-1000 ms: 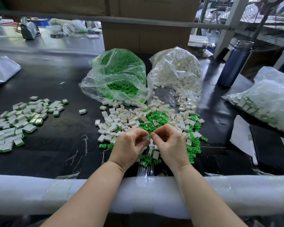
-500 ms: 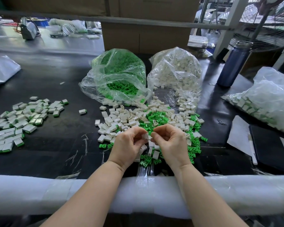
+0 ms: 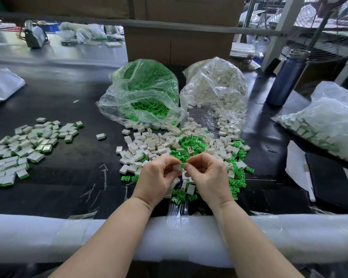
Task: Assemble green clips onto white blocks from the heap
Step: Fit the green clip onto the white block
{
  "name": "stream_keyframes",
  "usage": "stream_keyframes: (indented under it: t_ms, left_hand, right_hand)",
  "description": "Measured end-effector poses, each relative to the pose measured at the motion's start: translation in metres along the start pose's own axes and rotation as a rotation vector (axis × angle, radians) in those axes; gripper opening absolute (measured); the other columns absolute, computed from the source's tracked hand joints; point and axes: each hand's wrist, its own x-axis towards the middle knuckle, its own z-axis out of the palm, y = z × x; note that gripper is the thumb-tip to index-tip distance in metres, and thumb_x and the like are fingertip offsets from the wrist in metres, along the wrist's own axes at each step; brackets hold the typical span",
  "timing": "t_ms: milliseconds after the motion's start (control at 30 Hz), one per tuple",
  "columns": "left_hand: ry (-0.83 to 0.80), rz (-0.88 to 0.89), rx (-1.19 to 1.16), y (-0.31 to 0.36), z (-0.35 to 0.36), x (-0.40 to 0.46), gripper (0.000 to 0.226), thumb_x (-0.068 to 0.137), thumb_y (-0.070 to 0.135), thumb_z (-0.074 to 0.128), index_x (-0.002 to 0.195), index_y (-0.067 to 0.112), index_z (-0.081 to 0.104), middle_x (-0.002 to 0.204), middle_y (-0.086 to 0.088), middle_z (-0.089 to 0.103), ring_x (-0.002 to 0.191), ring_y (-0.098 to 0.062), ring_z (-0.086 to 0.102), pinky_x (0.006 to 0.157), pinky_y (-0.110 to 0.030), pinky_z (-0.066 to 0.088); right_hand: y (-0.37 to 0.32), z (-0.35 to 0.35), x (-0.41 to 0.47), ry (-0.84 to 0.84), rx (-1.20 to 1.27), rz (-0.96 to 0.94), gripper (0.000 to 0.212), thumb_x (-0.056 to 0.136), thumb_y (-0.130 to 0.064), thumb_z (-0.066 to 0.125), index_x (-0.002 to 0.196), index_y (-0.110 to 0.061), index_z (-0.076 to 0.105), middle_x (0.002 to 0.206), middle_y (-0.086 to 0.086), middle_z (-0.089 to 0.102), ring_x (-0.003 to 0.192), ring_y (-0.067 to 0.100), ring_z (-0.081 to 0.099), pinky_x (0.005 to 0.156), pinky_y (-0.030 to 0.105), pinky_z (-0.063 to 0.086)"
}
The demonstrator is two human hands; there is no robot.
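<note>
Head view: left hand [image 3: 156, 176] pinches a white block [image 3: 177, 168], right hand [image 3: 208, 173] pinches a green clip [image 3: 182, 165]; misaligned, the clip could jam or drop into the heap [image 3: 181, 145].

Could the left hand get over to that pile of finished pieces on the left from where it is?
Probably yes. The left hand pinches a white block, but only bare black table lies between it and the finished pile; nothing stands in the way.
</note>
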Motion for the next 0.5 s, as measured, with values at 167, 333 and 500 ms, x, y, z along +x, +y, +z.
stream_keyframes:
  t_ms: [167, 333, 500]
  left_hand:
    - [0.002, 0.005, 0.016, -0.0006, 0.0005, 0.0006, 0.019, 0.073, 0.003, 0.075, 0.091, 0.008, 0.07, 0.079, 0.01, 0.061, 0.072, -0.012, 0.063, 0.072, -0.018, 0.053]
    - [0.003, 0.004, 0.031, -0.0009, 0.0, 0.0002, 0.02, 0.073, 0.005, 0.075, 0.092, 0.007, 0.071, 0.081, 0.007, 0.062, 0.073, -0.015, 0.064, 0.071, -0.025, 0.053]
    - [-0.002, 0.024, 0.05, 0.0009, -0.001, 0.0003, 0.02, 0.075, 0.002, 0.073, 0.094, 0.005, 0.071, 0.083, 0.006, 0.061, 0.074, -0.013, 0.062, 0.072, -0.017, 0.052]
  right_hand:
    - [-0.0001, 0.0002, -0.0003, -0.003, -0.018, 0.014, 0.017, 0.079, -0.005, 0.071, 0.072, -0.019, 0.063, 0.068, 0.003, 0.066, 0.065, 0.021, 0.065, 0.063, 0.035, 0.057]
    - [-0.0012, 0.0, -0.0004, -0.023, -0.013, 0.038, 0.016, 0.078, -0.004, 0.072, 0.07, -0.016, 0.064, 0.066, 0.004, 0.066, 0.064, 0.024, 0.064, 0.064, 0.04, 0.056]
    - [-0.0019, 0.0013, -0.0002, -0.031, -0.034, 0.058, 0.022, 0.08, -0.003, 0.069, 0.073, -0.023, 0.062, 0.069, 0.007, 0.067, 0.066, 0.026, 0.065, 0.066, 0.045, 0.056]
